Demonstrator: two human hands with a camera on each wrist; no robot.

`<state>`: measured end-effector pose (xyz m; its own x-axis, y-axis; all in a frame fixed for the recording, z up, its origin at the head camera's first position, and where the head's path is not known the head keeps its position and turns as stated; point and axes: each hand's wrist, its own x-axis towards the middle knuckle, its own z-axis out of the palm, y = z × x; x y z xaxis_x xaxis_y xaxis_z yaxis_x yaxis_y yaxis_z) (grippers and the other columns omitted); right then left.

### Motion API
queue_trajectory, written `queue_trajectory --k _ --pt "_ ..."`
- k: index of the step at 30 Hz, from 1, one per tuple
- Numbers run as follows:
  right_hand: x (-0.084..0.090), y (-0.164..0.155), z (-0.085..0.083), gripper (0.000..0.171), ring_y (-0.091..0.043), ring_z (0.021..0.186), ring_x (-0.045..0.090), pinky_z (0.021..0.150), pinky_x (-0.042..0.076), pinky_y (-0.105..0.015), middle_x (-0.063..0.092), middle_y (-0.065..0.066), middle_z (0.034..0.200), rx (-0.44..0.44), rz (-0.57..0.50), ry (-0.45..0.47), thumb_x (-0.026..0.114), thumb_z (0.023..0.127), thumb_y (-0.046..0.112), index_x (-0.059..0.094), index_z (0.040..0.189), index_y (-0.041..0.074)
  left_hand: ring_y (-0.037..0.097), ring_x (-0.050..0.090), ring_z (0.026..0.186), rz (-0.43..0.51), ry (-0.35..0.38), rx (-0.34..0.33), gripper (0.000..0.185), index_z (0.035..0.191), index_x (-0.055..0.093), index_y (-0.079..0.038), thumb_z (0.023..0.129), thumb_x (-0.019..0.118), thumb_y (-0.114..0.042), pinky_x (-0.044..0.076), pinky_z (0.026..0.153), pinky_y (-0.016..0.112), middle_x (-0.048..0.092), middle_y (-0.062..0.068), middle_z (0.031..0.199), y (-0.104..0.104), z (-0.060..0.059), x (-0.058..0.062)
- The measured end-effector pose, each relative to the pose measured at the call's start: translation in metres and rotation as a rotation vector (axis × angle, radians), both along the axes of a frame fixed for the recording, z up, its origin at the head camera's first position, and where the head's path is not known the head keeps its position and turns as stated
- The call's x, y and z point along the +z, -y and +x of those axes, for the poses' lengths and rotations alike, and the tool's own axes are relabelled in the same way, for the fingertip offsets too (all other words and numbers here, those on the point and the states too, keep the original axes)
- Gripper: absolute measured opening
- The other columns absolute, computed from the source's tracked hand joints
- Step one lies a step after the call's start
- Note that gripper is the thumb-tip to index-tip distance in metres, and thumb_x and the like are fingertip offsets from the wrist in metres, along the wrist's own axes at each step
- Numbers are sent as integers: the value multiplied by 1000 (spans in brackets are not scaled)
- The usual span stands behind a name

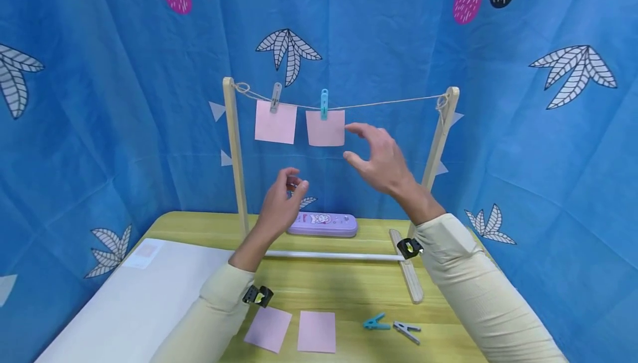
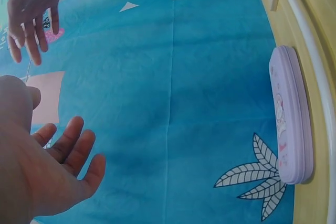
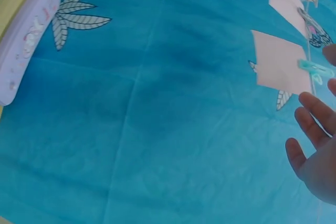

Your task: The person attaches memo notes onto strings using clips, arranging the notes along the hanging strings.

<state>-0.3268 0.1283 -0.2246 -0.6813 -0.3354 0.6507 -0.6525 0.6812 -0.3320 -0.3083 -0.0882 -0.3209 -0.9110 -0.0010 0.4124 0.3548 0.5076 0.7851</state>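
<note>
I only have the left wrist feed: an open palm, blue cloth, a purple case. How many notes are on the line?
Observer: Two pink notes hang there, one under a grey peg, one under a teal peg.
Operator: Right hand holding anything?
Observer: No. The right hand is open beside the teal-pegged note, fingers apart from it.
Operator: Any stock left on the table?
Observer: Yes: two loose pink notes and two pegs, teal and grey, on the near edge.
</note>
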Motion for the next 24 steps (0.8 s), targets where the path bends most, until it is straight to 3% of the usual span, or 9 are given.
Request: queue_trajectory --k 9,15,24 --pt "-35 -14 10 55 -31 136 42 109 33 -56 47 -10 146 42 41 94 61 92 32 46 143 18 21 51 116 -24 -16 -1 43 137 41 -17 101 46 -40 43 97 48 56 3 123 9 18 -16" --pt "-56 -25 14 57 -33 139 38 110 30 -59 43 -10 150 27 70 157 61 93 34 42 145 19 23 51 116 -36 -7 -42 43 138 42 -15 102 44 -39 43 98 47 56 5 126 10 26 -23" --pt "-85 -41 23 59 -34 138 39 109 31 -61 43 -8 150 34 125 201 61 93 37 41 146 20 24 52 119 -23 54 -24 40 138 43 -15 102 45 -34 42 100 48 57 6 128 16 36 -42"
